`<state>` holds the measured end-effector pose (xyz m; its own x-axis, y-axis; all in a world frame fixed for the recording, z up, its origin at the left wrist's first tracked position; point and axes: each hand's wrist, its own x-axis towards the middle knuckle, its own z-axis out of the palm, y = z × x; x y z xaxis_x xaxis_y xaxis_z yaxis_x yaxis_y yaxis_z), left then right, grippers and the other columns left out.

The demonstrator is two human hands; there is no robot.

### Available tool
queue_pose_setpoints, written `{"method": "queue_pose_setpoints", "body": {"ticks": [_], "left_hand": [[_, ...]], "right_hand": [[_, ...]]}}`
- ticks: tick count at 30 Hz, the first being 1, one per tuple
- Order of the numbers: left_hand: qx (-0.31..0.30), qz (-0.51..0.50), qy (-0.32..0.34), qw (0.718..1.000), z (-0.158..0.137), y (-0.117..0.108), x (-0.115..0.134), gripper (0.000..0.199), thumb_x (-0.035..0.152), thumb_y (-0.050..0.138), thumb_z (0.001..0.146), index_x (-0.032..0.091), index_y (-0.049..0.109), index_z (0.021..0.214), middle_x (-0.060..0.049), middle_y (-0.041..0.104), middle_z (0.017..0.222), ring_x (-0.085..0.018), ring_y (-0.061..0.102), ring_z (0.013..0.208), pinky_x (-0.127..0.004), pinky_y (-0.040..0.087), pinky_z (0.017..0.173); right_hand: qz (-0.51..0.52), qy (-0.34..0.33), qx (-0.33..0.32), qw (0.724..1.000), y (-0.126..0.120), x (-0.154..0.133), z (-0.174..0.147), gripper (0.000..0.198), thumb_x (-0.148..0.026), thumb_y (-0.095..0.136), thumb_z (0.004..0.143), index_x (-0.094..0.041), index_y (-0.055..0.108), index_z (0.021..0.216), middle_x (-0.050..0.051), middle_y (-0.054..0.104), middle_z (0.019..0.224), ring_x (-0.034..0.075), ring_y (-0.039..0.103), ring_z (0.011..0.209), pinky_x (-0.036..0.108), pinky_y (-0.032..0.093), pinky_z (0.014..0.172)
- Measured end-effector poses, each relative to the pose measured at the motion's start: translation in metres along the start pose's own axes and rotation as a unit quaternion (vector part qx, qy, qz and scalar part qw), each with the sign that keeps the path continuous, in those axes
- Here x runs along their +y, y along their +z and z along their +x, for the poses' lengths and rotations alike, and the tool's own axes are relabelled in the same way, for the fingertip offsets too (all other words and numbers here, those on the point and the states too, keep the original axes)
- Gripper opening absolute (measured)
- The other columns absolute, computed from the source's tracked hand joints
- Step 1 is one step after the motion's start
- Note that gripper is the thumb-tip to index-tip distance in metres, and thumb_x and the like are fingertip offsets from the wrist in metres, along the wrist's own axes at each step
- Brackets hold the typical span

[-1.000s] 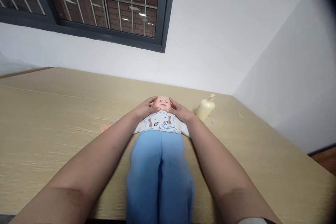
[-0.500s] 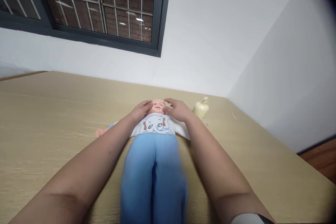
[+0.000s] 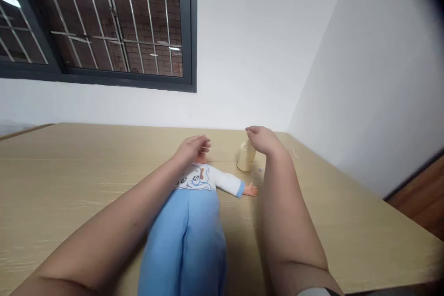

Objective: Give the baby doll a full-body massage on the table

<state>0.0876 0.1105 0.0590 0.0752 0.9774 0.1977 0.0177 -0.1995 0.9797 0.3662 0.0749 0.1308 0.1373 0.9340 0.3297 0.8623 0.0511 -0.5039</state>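
A baby doll lies on its back on the table, in a white top with an elephant face and blue trousers (image 3: 187,236). My left hand (image 3: 194,148) is over the doll's head, hiding most of it, its fingers apart and loosely bent with nothing seen in them. To the right, my right hand (image 3: 264,139) is at the top of a cream pump bottle (image 3: 245,158), fingers stretched out. It hides the pump head, so whether it touches it I cannot tell. The doll's arm (image 3: 231,182) lies stretched out below the bottle.
The wooden table (image 3: 86,185) meets a white wall at its far edge. A barred window (image 3: 138,23) is at the upper left. A thin pale strip (image 3: 295,153) and a small blue bit (image 3: 260,169) lie near the bottle.
My right hand has left the side of the doll's face and moved right to the pump bottle. My left hand has stayed by the head and now covers the face. The view has shifted.
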Motion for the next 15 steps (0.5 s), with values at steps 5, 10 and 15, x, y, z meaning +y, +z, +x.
{"method": "queue_pose_setpoints", "body": {"ticks": [5,10,15], "left_hand": [[-0.199,-0.107,-0.177,0.958,0.001,0.081,0.022,0.041,0.051,0.053,0.095,0.013,0.070,0.092,-0.012,0.072,0.090,-0.018,0.069,0.073,-0.030,0.058,0.071],[-0.240,-0.155,-0.253,0.924,0.016,0.140,0.022,0.050,0.053,0.040,0.100,0.010,0.066,0.095,-0.015,0.070,0.086,-0.021,0.069,0.072,-0.034,0.059,0.075],[-0.211,-0.208,-0.262,0.918,0.036,0.163,0.020,0.057,0.049,0.030,0.103,0.004,0.064,0.105,-0.019,0.071,0.093,-0.021,0.072,0.083,-0.030,0.059,0.082]], "right_hand": [[0.000,0.007,-0.023,1.000,0.004,0.003,0.005,0.048,-0.026,0.044,0.094,-0.018,0.058,0.140,0.010,0.055,0.147,0.029,0.051,0.136,0.040,0.037,0.114],[0.005,0.011,-0.010,1.000,0.011,0.016,0.014,0.052,-0.019,0.045,0.092,-0.016,0.053,0.143,0.011,0.055,0.147,0.024,0.051,0.136,0.034,0.038,0.114],[0.011,0.038,-0.036,0.999,0.019,0.029,0.022,0.053,-0.018,0.051,0.088,-0.021,0.056,0.140,0.011,0.063,0.139,0.022,0.062,0.124,0.030,0.048,0.100]]}}
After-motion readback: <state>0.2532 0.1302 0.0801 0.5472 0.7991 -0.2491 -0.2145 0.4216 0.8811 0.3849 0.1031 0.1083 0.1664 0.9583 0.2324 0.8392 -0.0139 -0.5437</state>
